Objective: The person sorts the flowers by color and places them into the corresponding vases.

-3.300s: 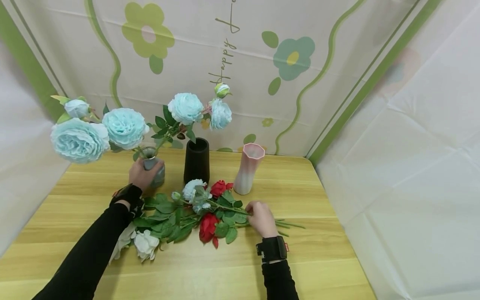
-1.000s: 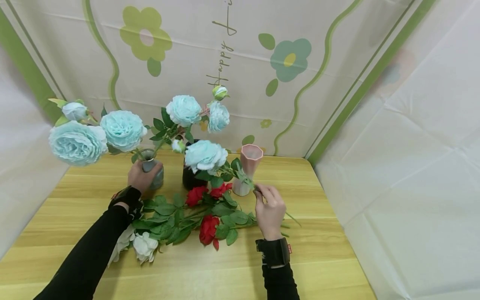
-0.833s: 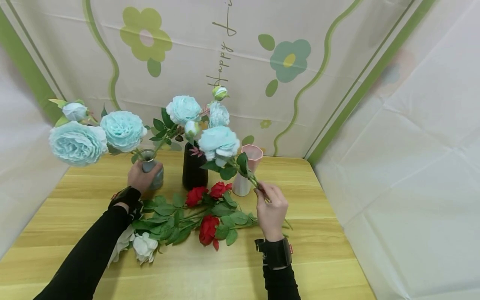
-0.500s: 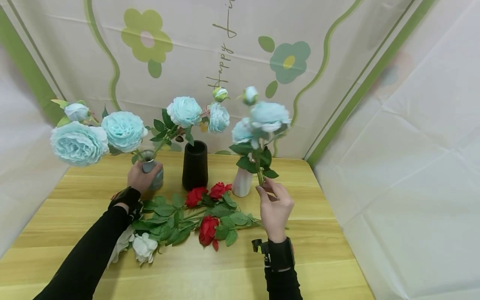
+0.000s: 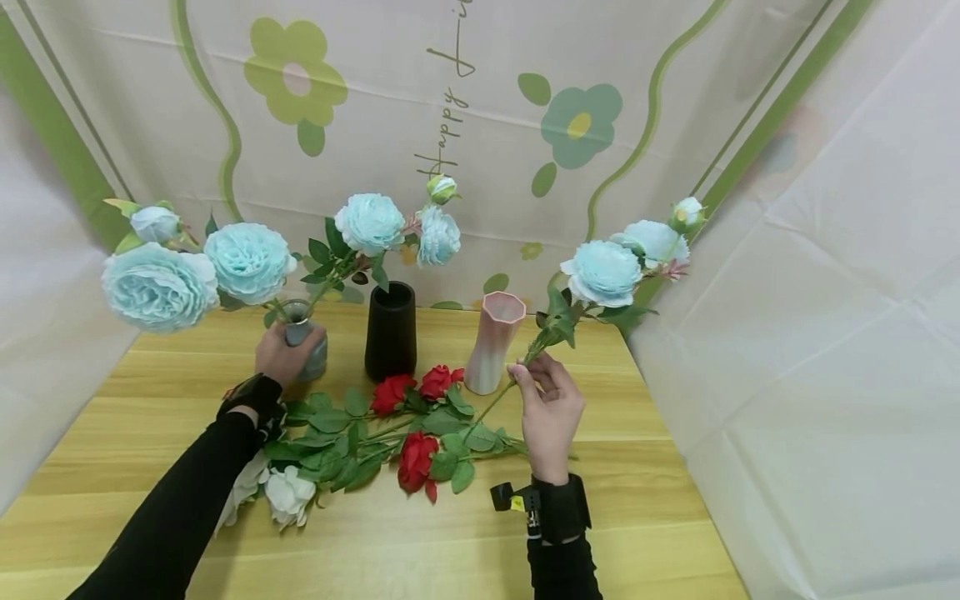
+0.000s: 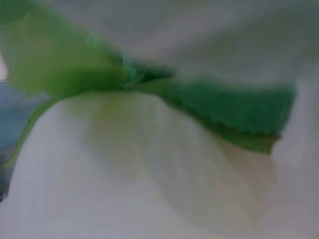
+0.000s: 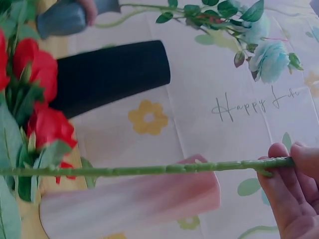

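Note:
My left hand (image 5: 283, 354) grips a small grey-blue vase (image 5: 317, 357) at the table's left. Light blue flowers (image 5: 249, 262) on leafy stems lean out of this vase to both sides. My right hand (image 5: 553, 417) pinches the stem of another light blue flower spray (image 5: 602, 273), whose blooms and bud tilt up to the right. In the right wrist view its green stem (image 7: 149, 170) runs from the fingertips across a pink-and-white vase (image 7: 134, 204). White petals (image 6: 124, 164) and leaves fill the left wrist view, which hides the left hand.
A black vase (image 5: 391, 333) and the pink-and-white vase stand upright behind the flowers lying on the table. Red roses (image 5: 417, 458), white flowers (image 5: 289, 495) and green leaves (image 5: 330, 450) lie in front. A printed cloth (image 5: 480, 208) hangs behind the table.
My right hand has lifted the blue flower spray off the pile and swung its blooms from left, through upright, over to the right. The left hand stays on the grey-blue vase.

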`<state>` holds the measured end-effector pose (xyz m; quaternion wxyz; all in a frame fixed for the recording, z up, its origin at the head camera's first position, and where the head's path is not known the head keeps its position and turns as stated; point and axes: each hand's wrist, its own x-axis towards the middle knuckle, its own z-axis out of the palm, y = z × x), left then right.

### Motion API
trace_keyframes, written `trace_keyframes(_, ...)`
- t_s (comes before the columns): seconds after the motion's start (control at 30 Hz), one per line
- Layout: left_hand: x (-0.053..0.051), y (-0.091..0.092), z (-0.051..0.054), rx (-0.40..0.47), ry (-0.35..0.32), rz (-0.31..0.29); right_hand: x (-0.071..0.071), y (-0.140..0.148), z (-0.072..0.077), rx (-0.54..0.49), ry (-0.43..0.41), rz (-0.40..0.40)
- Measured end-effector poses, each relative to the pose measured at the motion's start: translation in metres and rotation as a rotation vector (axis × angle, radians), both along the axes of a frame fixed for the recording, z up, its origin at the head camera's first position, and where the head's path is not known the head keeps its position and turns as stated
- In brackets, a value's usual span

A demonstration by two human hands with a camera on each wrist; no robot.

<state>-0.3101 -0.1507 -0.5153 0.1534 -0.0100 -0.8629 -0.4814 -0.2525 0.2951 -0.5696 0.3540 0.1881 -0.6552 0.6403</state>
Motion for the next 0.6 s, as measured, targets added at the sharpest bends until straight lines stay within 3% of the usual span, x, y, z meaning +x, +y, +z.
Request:
trace_keyframes(0.1,-0.001,-0.001,-0.002,0.005,-0.005,-0.003,0.025,-0.02,0.046,-0.037,0.014,0.061)
trace_keyframes(0.23,-0.002,-0.002,-0.003,0.013,-0.007,-0.006,0.067,-0.056,0.125,-0.158,-0.047,0.089)
trace_keyframes(0.33,-0.003,-0.002,-0.003,0.016,-0.004,-0.005,0.08,-0.072,0.153,-0.25,-0.127,0.08)
trace_keyframes(0.5,-0.004,-0.003,-0.005,0.021,0.002,-0.009,0.082,-0.082,0.159,-0.285,-0.178,0.079)
trace_keyframes(0.53,-0.005,-0.003,-0.006,0.024,0.002,-0.01,0.081,-0.083,0.157,-0.286,-0.175,0.087)
trace_keyframes(0.57,-0.005,-0.003,-0.007,0.027,0.003,-0.011,0.072,-0.08,0.139,-0.295,-0.149,0.111)
trace_keyframes(0.6,-0.006,-0.003,-0.008,0.03,0.004,-0.011,0.071,-0.081,0.138,-0.29,-0.145,0.118)
